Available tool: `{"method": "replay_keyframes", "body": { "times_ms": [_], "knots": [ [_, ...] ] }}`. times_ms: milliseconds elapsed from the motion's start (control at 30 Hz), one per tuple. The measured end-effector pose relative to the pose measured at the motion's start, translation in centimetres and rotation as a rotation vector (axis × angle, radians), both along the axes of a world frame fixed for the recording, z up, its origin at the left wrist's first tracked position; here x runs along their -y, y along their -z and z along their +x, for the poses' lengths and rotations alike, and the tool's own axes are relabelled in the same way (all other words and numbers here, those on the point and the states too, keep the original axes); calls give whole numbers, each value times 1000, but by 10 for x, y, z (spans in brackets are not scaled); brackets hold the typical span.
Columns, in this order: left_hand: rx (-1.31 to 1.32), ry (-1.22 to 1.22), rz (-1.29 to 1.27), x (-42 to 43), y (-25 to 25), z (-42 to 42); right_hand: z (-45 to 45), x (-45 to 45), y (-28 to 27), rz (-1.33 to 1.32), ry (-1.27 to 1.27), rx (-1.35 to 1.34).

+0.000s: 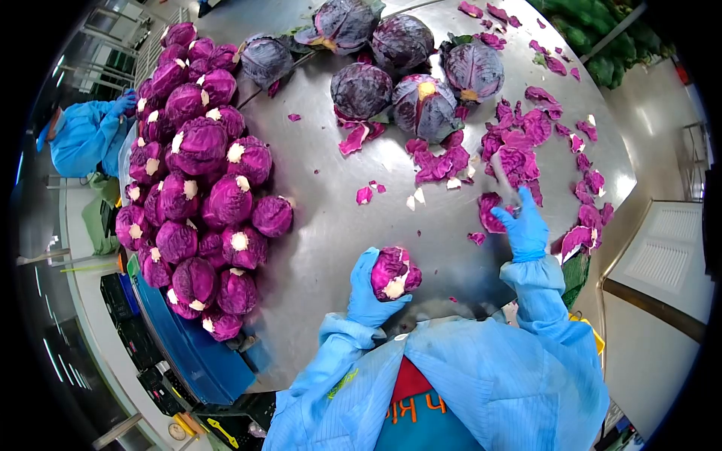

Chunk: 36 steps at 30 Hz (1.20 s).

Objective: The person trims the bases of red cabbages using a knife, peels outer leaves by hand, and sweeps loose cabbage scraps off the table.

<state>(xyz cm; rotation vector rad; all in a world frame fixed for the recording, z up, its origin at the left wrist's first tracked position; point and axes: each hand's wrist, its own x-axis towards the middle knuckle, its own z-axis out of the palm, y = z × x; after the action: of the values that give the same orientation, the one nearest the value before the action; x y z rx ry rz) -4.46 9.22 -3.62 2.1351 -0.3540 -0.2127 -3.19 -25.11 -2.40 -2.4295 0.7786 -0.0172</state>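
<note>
My left hand (pixel 368 292), in a blue glove, is wrapped round the side of a peeled red cabbage (pixel 395 273). Its pale cut stem end faces up towards me, just above the table's near edge. My right hand (pixel 528 229), gloved too, is closed round a knife (pixel 502 174) whose pale blade is smeared by motion and points away from me. The handle is hidden in the fingers. Around the blade lie loose purple cabbage leaves (pixel 517 163), and a curled leaf piece (pixel 490 213) rests just left of the right hand.
Peeled red cabbages (pixel 199 144) are piled on the left of the metal table (pixel 301 316). Several unpeeled cabbages (pixel 425 107) stand at the back. Leaf scraps (pixel 590 214) line the right edge. A blue bin (pixel 180 338) is at lower left; another person (pixel 90 135) is beyond the pile.
</note>
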Motion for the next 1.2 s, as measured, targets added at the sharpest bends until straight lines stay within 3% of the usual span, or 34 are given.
{"method": "replay_keyframes", "body": {
  "times_ms": [67,100,133,233,300,367,433,533,633,833,900,967,1033,1133,1167,1200],
  "knots": [
    [-19,-23,-68,-6,10,-6,3,-18,-16,-25,133,181],
    [-17,-33,-37,-5,8,-7,2,-20,-4,67,-17,296],
    [-13,-39,-7,-1,5,-6,-2,-37,5,457,-42,308],
    [41,-19,37,1,4,-1,6,-94,-7,861,-360,-38],
    [-43,-76,-4,4,1,3,16,-117,-19,895,-520,-240],
    [-265,-216,-98,13,-9,5,10,-131,16,1151,-458,-89],
    [-279,-288,-40,16,-3,7,9,-134,28,1372,-415,-28],
    [-286,-355,29,27,-2,8,12,-128,36,978,-564,-25],
    [-264,-399,34,31,-2,6,11,-131,28,812,-577,13],
    [-171,-414,74,36,1,-1,11,-135,41,349,-338,-9],
    [-59,-388,49,31,11,-8,12,-118,49,416,-304,-54],
    [-156,-389,52,25,3,-8,11,-105,56,470,-324,-119],
    [-282,-385,99,23,-15,-7,14,-109,27,569,-347,-116],
    [-152,-244,85,26,-22,-6,19,-120,8,683,-473,-165],
    [-128,-90,218,25,-23,1,14,-126,18,712,-516,-131],
    [-135,-97,249,26,-26,2,13,-131,22,738,-558,-95]
  ]
}}
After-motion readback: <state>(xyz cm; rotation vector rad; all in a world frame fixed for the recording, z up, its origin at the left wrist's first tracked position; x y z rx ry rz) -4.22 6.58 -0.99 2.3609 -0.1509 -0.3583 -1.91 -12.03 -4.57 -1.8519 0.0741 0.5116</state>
